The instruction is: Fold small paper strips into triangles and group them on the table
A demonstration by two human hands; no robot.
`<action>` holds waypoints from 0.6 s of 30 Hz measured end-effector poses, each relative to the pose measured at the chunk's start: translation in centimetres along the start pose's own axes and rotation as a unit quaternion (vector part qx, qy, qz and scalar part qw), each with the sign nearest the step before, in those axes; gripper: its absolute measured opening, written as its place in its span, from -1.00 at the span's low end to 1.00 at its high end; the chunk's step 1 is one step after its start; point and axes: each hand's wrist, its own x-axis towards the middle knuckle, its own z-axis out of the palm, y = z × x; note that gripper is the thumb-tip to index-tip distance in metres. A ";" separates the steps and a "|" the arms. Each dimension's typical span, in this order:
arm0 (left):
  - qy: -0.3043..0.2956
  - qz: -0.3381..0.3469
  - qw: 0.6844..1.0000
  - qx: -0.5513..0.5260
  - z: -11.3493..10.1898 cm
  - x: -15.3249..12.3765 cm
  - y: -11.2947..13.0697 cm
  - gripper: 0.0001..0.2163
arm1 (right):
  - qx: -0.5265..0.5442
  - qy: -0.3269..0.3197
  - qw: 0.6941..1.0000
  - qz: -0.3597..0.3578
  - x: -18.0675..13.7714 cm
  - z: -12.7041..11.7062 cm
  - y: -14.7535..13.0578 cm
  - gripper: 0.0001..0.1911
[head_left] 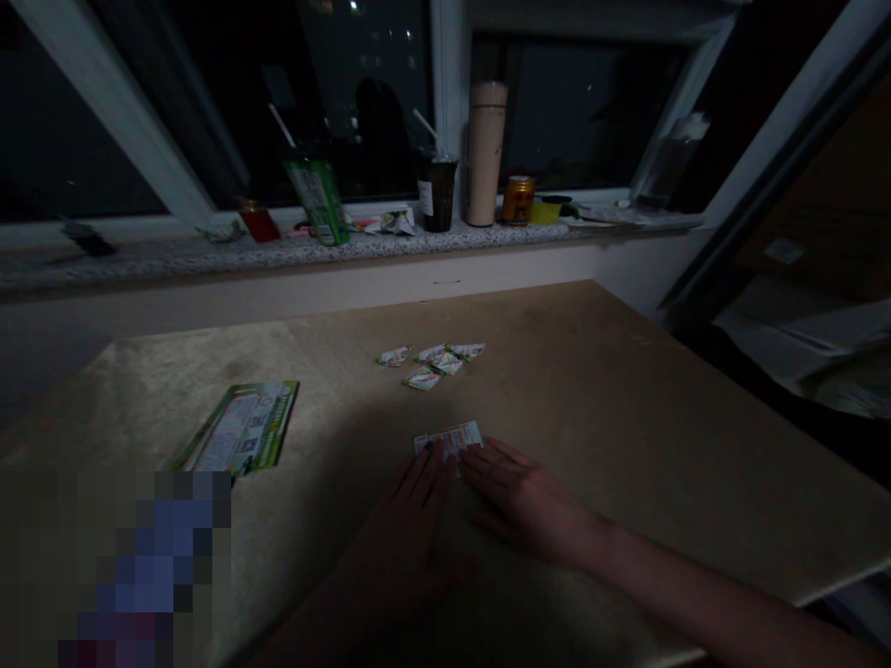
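Observation:
A small printed paper piece [449, 438] lies on the tan table [626, 399] in front of me. My left hand [404, 529] lies flat with its fingers stretched out, the fingertips touching the paper's near left edge. Beside it, my right hand [519, 496] also rests flat and open, fingertips on the paper's near right edge. Neither hand grips anything. Farther back, several small folded paper pieces [432, 362] sit in a loose cluster.
A green printed leaflet [240, 431] lies at the left of the table. On the stone windowsill [174, 255] stand a green carton [316, 199], a dark cup with a straw [437, 190], a tall pale flask [485, 153] and a gold can [519, 199].

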 end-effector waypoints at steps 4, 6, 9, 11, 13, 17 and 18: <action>-0.012 0.013 1.000 -0.002 -0.5 0.0 -0.4 -0.20 | 0.013 -0.023 1.000 -0.003 -0.3 -0.5 0.0 -0.43; -0.012 0.017 1.000 -0.003 -0.8 -0.2 -0.5 -0.20 | 0.010 -0.029 0.999 -0.013 -0.4 -0.5 0.1 -0.43; -0.005 0.016 1.000 0.015 -0.6 -0.9 -0.4 -0.17 | 0.002 -0.033 0.999 -0.018 -0.3 -0.3 0.2 -0.44; 0.013 0.016 0.999 0.030 -0.2 -1.6 -0.2 -0.19 | -0.004 -0.030 0.999 -0.011 -0.2 -0.2 0.2 -0.46; 0.026 0.011 0.999 0.036 0.2 -2.2 0.0 -0.17 | -0.007 -0.022 1.000 -0.006 -0.2 -0.1 0.1 -0.47; 0.032 0.013 0.999 0.040 0.5 -2.7 0.1 -0.14 | -0.013 -0.014 1.000 -0.002 -0.2 -0.2 -0.2 -0.49; 0.031 0.012 0.999 0.041 0.4 -2.7 0.1 -0.13 | -0.014 -0.013 1.000 -0.003 -0.2 -0.2 -0.2 -0.49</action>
